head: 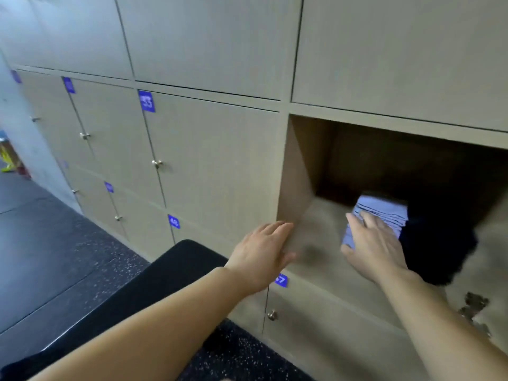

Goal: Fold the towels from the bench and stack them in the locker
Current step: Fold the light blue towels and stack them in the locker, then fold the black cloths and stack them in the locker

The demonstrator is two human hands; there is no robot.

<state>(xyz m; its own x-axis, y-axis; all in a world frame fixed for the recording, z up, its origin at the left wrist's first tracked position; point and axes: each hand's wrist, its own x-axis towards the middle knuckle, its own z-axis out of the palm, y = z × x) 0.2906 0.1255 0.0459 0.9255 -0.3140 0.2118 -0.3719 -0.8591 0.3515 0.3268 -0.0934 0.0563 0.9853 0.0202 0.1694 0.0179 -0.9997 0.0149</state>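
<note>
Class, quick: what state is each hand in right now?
Left hand: open, straight fingers at the front edge of the beige wooden locker.
Right hand: open, fingers spread on the folded pale-blue towel stack.

Locker numbers: a blue tag [147, 101] on a closed locker door [214, 160] is read as 53. A lower tag [173, 221] appears to show 48, though blurred. On a third tag [282, 280], only a 7 is seen beside the left hand [261, 251]. The remaining tags [69, 85] cannot be read.

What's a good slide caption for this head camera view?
Right hand rests on folded lavender towels inside the open locker; left hand touches its edge.
</note>
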